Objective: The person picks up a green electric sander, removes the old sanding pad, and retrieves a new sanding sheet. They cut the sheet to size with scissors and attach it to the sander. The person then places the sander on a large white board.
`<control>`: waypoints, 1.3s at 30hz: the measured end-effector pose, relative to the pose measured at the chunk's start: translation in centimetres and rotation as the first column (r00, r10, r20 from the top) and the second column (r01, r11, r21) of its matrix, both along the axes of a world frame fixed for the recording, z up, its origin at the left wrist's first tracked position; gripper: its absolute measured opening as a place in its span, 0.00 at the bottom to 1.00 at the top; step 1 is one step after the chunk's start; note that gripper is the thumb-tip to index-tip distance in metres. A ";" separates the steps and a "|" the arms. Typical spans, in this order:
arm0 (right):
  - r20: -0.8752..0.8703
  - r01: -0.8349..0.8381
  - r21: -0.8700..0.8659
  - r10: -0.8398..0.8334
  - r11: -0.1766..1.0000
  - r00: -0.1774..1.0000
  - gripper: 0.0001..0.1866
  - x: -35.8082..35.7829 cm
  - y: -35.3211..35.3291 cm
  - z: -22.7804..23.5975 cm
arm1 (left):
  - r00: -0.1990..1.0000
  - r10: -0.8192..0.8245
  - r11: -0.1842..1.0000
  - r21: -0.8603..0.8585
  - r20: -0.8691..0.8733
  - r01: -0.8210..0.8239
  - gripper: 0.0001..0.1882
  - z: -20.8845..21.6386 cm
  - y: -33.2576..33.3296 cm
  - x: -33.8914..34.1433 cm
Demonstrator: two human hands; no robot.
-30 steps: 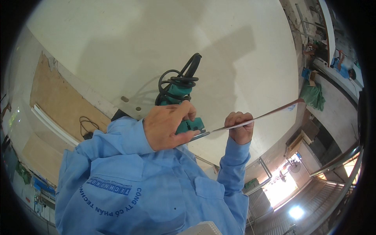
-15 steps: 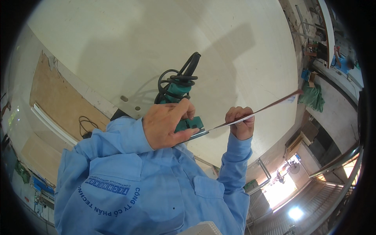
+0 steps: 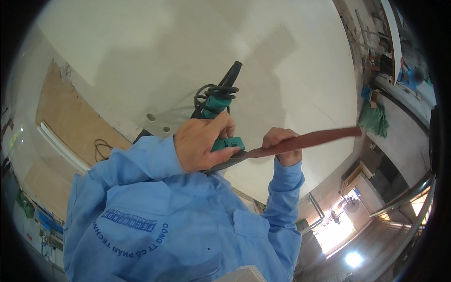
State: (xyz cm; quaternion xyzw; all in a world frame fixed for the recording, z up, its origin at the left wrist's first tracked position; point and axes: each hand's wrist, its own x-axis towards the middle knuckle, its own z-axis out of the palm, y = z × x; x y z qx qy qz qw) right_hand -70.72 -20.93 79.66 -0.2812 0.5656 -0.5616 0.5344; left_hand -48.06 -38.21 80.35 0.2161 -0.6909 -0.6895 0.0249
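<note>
My left hand (image 3: 202,144) is closed around a green corded power tool (image 3: 229,143), its thumb pressing near the tool's front end. A black cord (image 3: 221,90) is wrapped in loops about the tool's far part. From that front end a reddish-brown abrasive strip (image 3: 324,139) runs out to the right, its broad face showing. My right hand (image 3: 278,134) grips the strip partway along, with the fingers curled behind it. Where the strip meets the tool, my left thumb partly covers the spot.
A large pale board (image 3: 159,61) lies beneath the tool. To the left is a brown panel (image 3: 70,113) with a thin black cable (image 3: 101,149). At the right are a green bag (image 3: 374,120) and a person in blue (image 3: 411,77) farther off.
The strip has turned from nearly edge-on to showing its reddish-brown face, and its free end has dropped lower. The tool has shifted slightly; both hands keep their grip.
</note>
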 end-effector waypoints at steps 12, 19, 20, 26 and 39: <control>-0.052 0.055 -0.141 -0.063 0.989 0.997 0.10 1.3 2.0 -1.1 | 0.983 -0.184 0.983 -0.004 0.011 0.184 0.19 -0.7 0.2 -0.9; -0.141 0.163 -0.196 -0.193 0.967 0.971 0.09 2.6 3.5 -1.1 | 0.982 -0.188 0.980 -0.069 -0.017 0.187 0.18 -0.5 0.4 -1.6; -0.164 0.147 -0.191 -0.179 0.971 0.970 0.09 2.7 3.5 -0.8 | 0.983 -0.182 0.982 -0.062 -0.031 0.180 0.18 -0.4 0.4 -1.7; -0.183 0.148 -0.244 -0.195 0.958 0.964 0.08 4.0 3.1 -0.1 | 0.977 -0.211 0.976 -0.058 -0.020 0.209 0.18 -0.1 0.5 -1.6; -0.141 0.143 -0.047 -0.148 0.989 0.979 0.11 5.5 2.9 1.0 | 0.976 -0.216 0.973 -0.095 -0.030 0.212 0.18 -0.2 1.2 -1.4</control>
